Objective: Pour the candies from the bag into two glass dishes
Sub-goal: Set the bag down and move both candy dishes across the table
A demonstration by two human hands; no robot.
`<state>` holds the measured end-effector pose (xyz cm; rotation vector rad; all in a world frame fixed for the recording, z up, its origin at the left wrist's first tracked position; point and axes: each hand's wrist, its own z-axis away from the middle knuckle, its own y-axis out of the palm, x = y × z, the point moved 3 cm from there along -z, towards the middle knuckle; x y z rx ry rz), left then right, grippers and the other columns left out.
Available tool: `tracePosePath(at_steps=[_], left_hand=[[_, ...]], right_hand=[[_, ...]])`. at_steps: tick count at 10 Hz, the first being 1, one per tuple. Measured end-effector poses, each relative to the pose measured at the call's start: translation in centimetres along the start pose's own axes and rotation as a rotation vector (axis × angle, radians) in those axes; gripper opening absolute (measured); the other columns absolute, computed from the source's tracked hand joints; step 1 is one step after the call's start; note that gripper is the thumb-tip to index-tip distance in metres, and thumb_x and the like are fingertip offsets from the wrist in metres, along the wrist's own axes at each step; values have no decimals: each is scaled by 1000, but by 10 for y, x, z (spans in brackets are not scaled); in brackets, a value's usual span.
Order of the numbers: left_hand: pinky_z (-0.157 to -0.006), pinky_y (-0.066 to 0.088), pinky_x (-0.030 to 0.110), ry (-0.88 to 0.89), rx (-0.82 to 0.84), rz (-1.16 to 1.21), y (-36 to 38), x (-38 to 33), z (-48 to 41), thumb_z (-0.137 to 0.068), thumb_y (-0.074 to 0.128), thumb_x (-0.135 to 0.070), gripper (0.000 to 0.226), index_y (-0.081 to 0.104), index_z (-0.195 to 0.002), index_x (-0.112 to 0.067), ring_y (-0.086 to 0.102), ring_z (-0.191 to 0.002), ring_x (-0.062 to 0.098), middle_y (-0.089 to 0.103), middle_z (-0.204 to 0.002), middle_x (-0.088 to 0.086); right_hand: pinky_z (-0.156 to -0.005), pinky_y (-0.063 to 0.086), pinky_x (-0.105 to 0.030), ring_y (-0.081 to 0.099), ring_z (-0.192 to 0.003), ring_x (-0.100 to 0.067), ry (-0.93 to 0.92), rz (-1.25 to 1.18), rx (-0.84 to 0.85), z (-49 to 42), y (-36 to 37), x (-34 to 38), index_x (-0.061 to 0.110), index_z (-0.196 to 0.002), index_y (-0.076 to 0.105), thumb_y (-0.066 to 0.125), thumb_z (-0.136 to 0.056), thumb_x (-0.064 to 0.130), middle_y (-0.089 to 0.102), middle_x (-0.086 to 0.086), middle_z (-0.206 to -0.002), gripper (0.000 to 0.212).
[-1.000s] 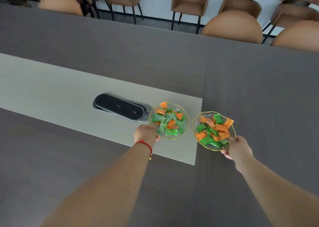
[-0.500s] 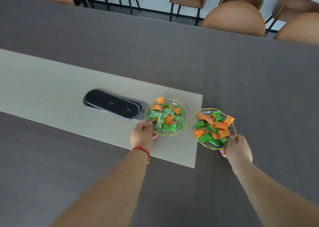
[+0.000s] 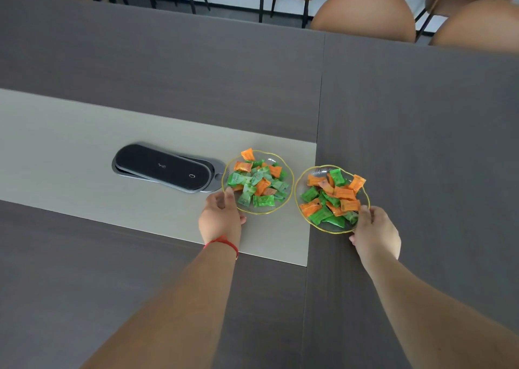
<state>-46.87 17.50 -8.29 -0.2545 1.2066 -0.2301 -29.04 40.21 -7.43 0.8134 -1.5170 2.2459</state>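
Place: a meeting room in an office.
Table: a long dark grey conference table (image 3: 196,68) fills most of the frame, made of joined sections with a seam running down right of centre.
Inset: a pale beige strip (image 3: 70,149) runs along the table's middle from the left edge.
Built-in unit: a black oval panel (image 3: 164,167) set in the strip, centre left.
Seating: matching tan upholstered chairs (image 3: 365,12) line the top edge, more against the white wall.

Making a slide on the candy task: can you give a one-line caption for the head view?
Left hand and right hand each grip a candy-filled glass dish on the table.
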Motion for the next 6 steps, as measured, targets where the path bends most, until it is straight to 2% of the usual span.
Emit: tracePosePath(at_steps=[1, 2, 3, 4, 5, 6], left_hand=[[-65, 57, 30, 1, -6, -44, 1, 5, -2, -94, 43, -48, 36, 54, -116, -21, 67, -50, 16, 72, -77, 2], [-60, 51, 26, 22, -7, -62, 0, 5, 0, -94, 41, -49, 38, 48, -124, -28, 67, -48, 14, 71, -67, 8], [-54, 41, 22, 49, 2, -91, -1, 4, -1, -94, 39, -50, 43, 40, -134, -35, 68, -49, 13, 72, -75, 11], [-56, 44, 23, 98, 37, -97, -2, 5, 6, -93, 41, -52, 52, 28, -142, -38, 70, -52, 13, 70, -75, 11], [-67, 54, 32, 101, 98, -7, -2, 4, 6, -91, 50, -50, 61, 22, -143, -35, 73, -63, 18, 64, -73, 5], [-83, 56, 37, 130, 130, 53, -8, 7, 29, -89, 61, -34, 69, 21, -144, -24, 68, -85, 23, 61, -91, 1]], right_hand=[[-74, 54, -38, 68, -60, -18, -10, -24, 4, -1, 0, -1, 25, -100, 54, 27, -98, 44, 67, 0, -66, 33], [-62, 48, -29, 67, -55, -15, -30, -31, -1, 1, 0, -2, 24, -110, 56, 29, -98, 43, 68, 0, -69, 35], [-54, 40, -23, 67, -53, -14, -27, -43, 4, 0, -1, -3, 25, -125, 51, 30, -98, 43, 70, -1, -78, 39], [-69, 54, -33, 69, -56, -17, -17, -91, 23, 0, -2, -6, 27, -126, 48, 32, -96, 45, 71, -1, -81, 39], [-81, 55, -44, 71, -70, -22, -31, -116, 53, 1, 0, -9, 25, -128, 43, 36, -95, 45, 71, -1, -81, 40], [-76, 52, -39, 67, -86, -24, -65, -110, 85, 14, -2, -13, 22, -134, 38, 40, -95, 42, 70, -1, -92, 44]])
